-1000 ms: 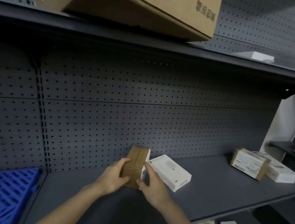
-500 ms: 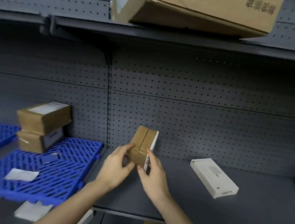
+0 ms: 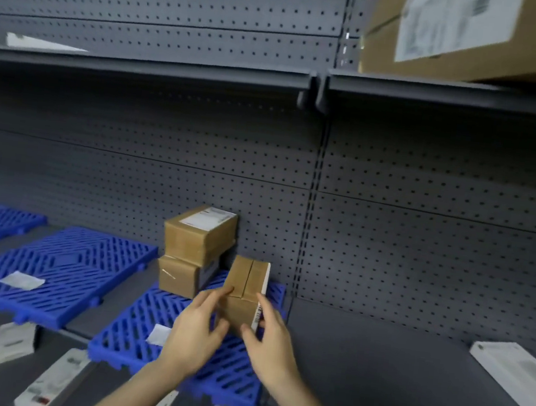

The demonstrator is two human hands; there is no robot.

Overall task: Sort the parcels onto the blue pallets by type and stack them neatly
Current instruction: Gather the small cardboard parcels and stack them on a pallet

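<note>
The grey shelf [image 3: 389, 383] fills my view, with a big carton [image 3: 479, 36] on the level above. Three blue pallets lie along the shelf; the nearest pallet [image 3: 123, 343] carries a stack of two brown parcels [image 3: 192, 254] at its back edge, close against the perforated wall. A flat white box [image 3: 514, 374] lies well apart towards the shelf's right end.

I have the small brown parcel [image 3: 245, 287] in both hands over the back right corner of that pallet, just beside the stack. I cannot tell whether its base touches the pallet. My left hand [image 3: 191, 334] grips its left face, fingers curled up to the taped seam and thumb under the near face. My right hand [image 3: 272, 343] clasps the labelled right side, fingers bent along that edge.

It looks to me like a light, stiff carton: the corners are square and the tape is flat. The tape may be slick, so I judge the bare cardboard side faces the best hold, palms opposed. It matches the stacked pair, so it likely belongs with them. A small white slip [image 3: 158, 335] lies on the pallet near its left edge.
</note>
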